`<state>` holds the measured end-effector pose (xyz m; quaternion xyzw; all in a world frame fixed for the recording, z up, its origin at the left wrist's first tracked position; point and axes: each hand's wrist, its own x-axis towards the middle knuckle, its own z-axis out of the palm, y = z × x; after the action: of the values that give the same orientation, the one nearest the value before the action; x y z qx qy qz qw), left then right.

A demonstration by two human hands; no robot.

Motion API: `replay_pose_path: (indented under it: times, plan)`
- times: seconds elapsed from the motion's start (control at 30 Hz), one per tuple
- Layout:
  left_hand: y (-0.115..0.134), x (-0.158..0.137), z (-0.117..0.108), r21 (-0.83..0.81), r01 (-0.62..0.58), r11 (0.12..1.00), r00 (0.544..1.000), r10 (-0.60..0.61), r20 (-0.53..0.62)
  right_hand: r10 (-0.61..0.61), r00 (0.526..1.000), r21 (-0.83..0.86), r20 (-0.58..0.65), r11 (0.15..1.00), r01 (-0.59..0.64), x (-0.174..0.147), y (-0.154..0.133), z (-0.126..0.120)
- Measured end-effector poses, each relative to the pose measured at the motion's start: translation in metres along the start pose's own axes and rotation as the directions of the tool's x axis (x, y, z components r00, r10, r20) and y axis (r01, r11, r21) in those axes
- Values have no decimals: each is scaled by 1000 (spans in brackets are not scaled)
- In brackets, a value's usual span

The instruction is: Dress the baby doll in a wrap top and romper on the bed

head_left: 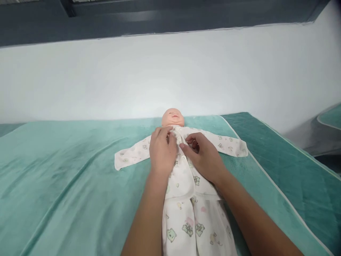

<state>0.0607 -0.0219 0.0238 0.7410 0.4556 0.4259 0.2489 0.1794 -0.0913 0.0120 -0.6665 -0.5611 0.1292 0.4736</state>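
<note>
A baby doll (173,116) lies on its back, head toward the wall, its arms out to both sides in long sleeves. It wears a white baby shirt (182,183) printed with small bears, with a buttoned front, over matching trousers (179,227). My left hand (163,149) rests on the chest just below the collar, its fingers bent around the shirt's front edge; the fingertips are partly hidden. Opposite it, my right hand (204,153) is at the other side of the front opening, fingers curled, with a gap between thumb and forefinger. A button shows between the hands.
A light green cloth (80,177) with some creases covers the surface under the doll. Darker green quilted fabric (287,170) lies along the right side. Behind the doll stands a white wall (160,74), with a dark grey beam (170,17) above it.
</note>
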Motion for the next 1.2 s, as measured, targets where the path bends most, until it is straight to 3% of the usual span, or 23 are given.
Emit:
replay_pose_path:
  times: [0.1, 0.23, 0.37, 0.5, 0.63, 0.83, 1.2]
  plan:
    - [5, -3, -2, 71, 34, 997, 999, -34, 1, 49, 998, -69, 36, 997, -46, 9, -3, 1]
    - [6, -3, -7, -42, 95, 995, 989, -90, 117, 106, 990, -54, 91, 993, -101, 20, -7, -2]
    - [6, -2, -12, -95, 122, 988, 983, -106, 153, 199, 964, 158, 178, 961, -228, 26, -2, -10]
    - [7, -3, -14, -142, 149, 979, 976, -123, 181, 258, 938, 421, 230, 843, -335, 27, 3, -12]
    - [8, -3, -15, -257, 210, 943, 963, -154, 222, 219, 947, 494, 237, 812, -311, 24, 3, -10]
    - [8, -5, -19, -375, 268, 888, 952, -183, 246, 224, 956, 472, 190, 833, -289, 19, 2, -8]
    - [4, -3, -21, -406, 287, 868, 942, -179, 284, 136, 969, 359, 208, 911, -205, 14, -2, -7]
